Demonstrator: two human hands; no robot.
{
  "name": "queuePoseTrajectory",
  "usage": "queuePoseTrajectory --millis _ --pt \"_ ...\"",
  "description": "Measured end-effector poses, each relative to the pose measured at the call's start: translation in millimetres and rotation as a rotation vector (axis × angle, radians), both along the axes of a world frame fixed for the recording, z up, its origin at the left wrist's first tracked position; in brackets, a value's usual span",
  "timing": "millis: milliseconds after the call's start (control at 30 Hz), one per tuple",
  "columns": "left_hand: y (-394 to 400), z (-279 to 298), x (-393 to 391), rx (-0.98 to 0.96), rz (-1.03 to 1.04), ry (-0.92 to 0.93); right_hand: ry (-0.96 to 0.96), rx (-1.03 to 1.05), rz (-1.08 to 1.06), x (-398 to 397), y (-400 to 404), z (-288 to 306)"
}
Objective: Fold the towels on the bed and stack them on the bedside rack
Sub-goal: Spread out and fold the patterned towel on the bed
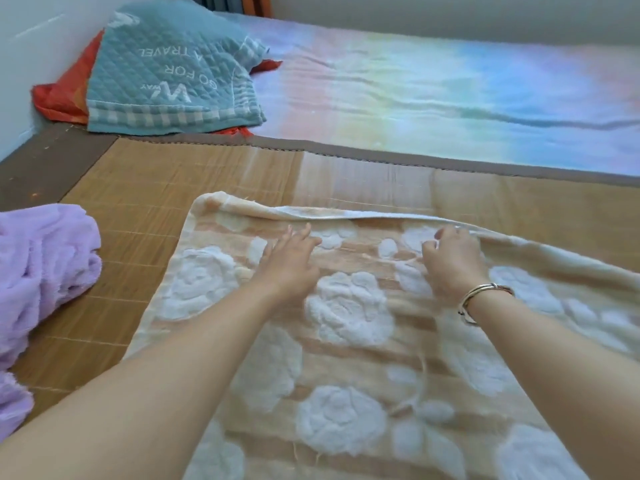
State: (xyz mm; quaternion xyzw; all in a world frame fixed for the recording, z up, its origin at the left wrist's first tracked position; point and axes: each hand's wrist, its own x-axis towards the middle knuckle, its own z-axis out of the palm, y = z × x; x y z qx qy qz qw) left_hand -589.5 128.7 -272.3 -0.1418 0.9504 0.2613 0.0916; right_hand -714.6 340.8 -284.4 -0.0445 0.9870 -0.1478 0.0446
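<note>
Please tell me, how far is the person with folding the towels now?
Still early. Done: nothing looks folded, and the rack is not in view. In hand: the beige rose towel lies spread on the bamboo mat; the left hand lies flat on it, the right hand curls at its far edge. Left: the purple towel, the teal towel and the orange cloth under it lie unfolded.

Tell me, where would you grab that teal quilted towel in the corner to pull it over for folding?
Probably by the checked border of the teal quilted towel, coming from the near side. That hem lies flat, exposed and facing the person, while the far end is bunched over the orange cloth, so pinching there might drag both along.
</note>
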Motion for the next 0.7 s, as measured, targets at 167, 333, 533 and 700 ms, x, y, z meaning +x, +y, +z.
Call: queuePoseTrajectory --millis 167,333,533,700 --pt "14 -8 -53 -0.138 -0.034 -0.094 -0.052 -0.026 0.099 -35 29 -9" --pt "4 -6 -89 -0.299 0.08 -0.224 -0.178 -0.181 0.264 -61 39 -7" --pt "75 3 -108 -0.32 0.024 -0.102 0.002 -0.203 0.185 -64 127 0" --pt "210 3 -128 -0.208 -0.278 -0.039 0.064 -0.048 -0.082 -67 260 7"
